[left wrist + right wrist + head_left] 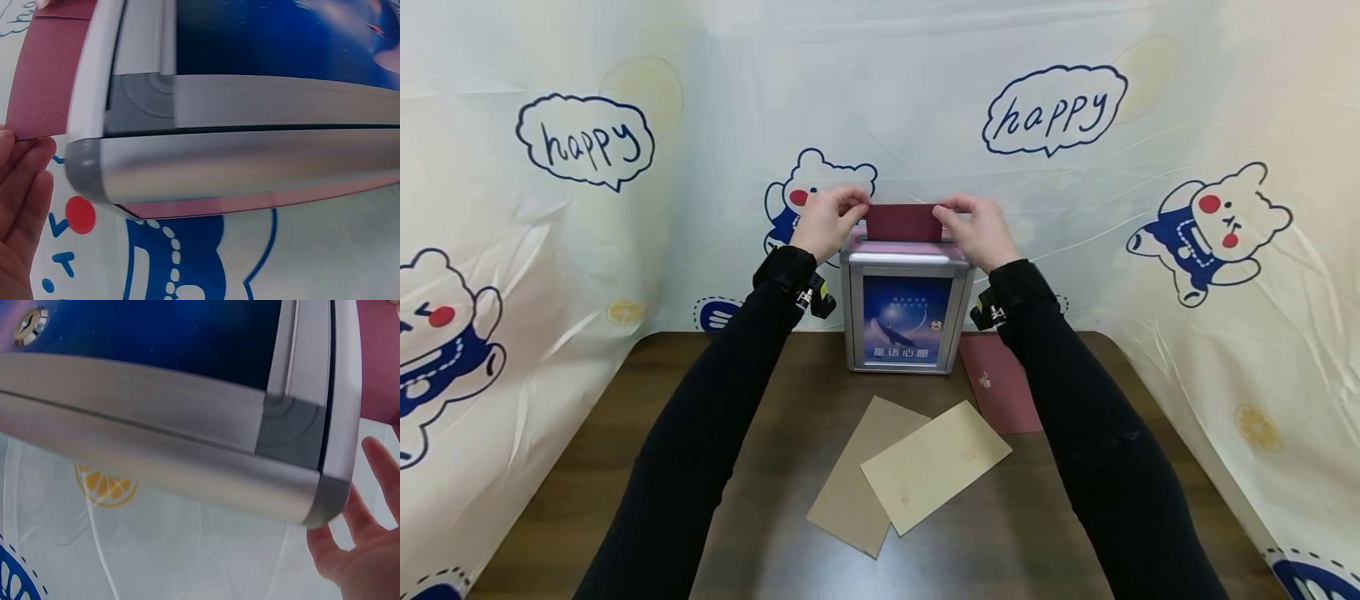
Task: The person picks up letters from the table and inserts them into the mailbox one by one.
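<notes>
A dark red envelope [904,223] stands on edge at the top of a silver-framed box [907,320], its lower part hidden by the box's front rim. My left hand [830,218] pinches the envelope's left end between thumb and fingers. At the opposite end, my right hand [979,229] pinches it the same way. In the left wrist view the envelope [50,75] shows a flap line, with the left hand [25,206] at its corner. The right wrist view has the right hand [369,550] beside the box's corner, some fingers partly behind it.
On the wooden table [760,500], a tan envelope [857,483] lies partly under a cream envelope [936,467]. A red envelope [1000,383] lies right of the box, partly behind my right sleeve. A printed curtain [925,100] hangs behind. The box has a keyhole lock [31,327].
</notes>
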Demonstrator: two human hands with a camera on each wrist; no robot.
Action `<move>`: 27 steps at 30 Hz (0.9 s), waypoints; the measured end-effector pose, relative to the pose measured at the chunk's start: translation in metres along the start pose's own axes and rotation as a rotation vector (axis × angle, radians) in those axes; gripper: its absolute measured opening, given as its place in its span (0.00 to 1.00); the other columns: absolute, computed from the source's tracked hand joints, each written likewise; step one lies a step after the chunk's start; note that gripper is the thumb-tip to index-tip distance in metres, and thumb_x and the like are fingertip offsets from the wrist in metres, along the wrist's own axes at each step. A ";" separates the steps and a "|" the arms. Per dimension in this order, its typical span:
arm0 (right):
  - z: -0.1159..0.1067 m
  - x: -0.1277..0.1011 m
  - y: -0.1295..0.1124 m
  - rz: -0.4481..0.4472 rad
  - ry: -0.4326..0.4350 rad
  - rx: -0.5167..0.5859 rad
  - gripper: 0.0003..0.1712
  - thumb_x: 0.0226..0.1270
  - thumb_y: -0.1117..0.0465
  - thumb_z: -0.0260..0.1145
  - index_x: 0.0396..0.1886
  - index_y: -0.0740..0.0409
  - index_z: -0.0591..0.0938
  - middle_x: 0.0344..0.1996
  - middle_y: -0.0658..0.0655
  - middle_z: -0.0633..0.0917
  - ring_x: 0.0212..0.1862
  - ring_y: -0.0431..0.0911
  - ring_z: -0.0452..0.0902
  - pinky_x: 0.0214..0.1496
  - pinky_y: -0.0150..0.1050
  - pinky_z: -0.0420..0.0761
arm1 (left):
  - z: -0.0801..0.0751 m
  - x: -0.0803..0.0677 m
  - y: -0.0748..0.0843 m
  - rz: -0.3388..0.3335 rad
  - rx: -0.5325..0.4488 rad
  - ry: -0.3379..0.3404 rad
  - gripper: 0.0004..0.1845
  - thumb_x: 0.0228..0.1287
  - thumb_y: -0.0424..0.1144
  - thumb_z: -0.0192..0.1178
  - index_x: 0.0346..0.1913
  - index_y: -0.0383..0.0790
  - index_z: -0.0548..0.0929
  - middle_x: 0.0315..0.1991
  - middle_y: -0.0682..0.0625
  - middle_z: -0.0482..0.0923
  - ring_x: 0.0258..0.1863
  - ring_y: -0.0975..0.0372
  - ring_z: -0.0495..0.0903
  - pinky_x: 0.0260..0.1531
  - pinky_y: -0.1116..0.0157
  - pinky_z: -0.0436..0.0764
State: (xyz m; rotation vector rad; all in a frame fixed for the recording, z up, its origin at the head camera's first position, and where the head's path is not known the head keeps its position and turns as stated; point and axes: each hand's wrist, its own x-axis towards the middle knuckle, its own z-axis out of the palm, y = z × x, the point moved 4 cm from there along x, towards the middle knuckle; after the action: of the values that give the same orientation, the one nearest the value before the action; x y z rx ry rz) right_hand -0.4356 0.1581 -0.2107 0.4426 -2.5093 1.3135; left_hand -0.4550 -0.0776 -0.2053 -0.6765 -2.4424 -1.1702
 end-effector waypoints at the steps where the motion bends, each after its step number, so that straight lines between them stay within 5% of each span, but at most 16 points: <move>1: 0.000 0.000 0.000 -0.013 0.013 -0.006 0.18 0.74 0.53 0.60 0.52 0.60 0.83 0.51 0.59 0.81 0.45 0.50 0.83 0.54 0.40 0.75 | 0.001 0.000 0.001 0.002 0.010 -0.003 0.08 0.72 0.34 0.57 0.48 0.39 0.83 0.41 0.46 0.83 0.40 0.60 0.80 0.48 0.67 0.76; 4: 0.001 -0.003 0.001 -0.052 0.037 -0.018 0.15 0.74 0.56 0.60 0.49 0.62 0.85 0.46 0.60 0.84 0.43 0.52 0.83 0.50 0.42 0.76 | 0.005 -0.001 0.000 0.000 0.027 -0.020 0.07 0.72 0.34 0.56 0.47 0.39 0.83 0.39 0.47 0.82 0.38 0.59 0.77 0.44 0.66 0.75; 13: 0.006 -0.011 0.009 -0.061 0.060 -0.059 0.17 0.73 0.55 0.61 0.52 0.62 0.84 0.55 0.61 0.82 0.65 0.51 0.70 0.67 0.41 0.65 | 0.010 -0.007 -0.006 -0.031 0.020 -0.035 0.07 0.71 0.34 0.58 0.47 0.40 0.83 0.40 0.49 0.82 0.29 0.60 0.82 0.31 0.67 0.80; 27: 0.002 -0.014 0.012 -0.034 0.067 -0.051 0.21 0.74 0.53 0.60 0.58 0.61 0.81 0.65 0.58 0.74 0.71 0.48 0.61 0.70 0.36 0.59 | 0.008 -0.009 -0.002 -0.032 0.072 -0.026 0.10 0.71 0.35 0.58 0.50 0.38 0.84 0.46 0.48 0.83 0.47 0.60 0.80 0.51 0.65 0.78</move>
State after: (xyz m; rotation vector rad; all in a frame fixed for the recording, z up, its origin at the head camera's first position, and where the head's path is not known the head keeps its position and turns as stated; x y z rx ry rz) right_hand -0.4278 0.1645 -0.2260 0.4213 -2.4631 1.2288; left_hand -0.4489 -0.0746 -0.2157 -0.6367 -2.5125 -1.0855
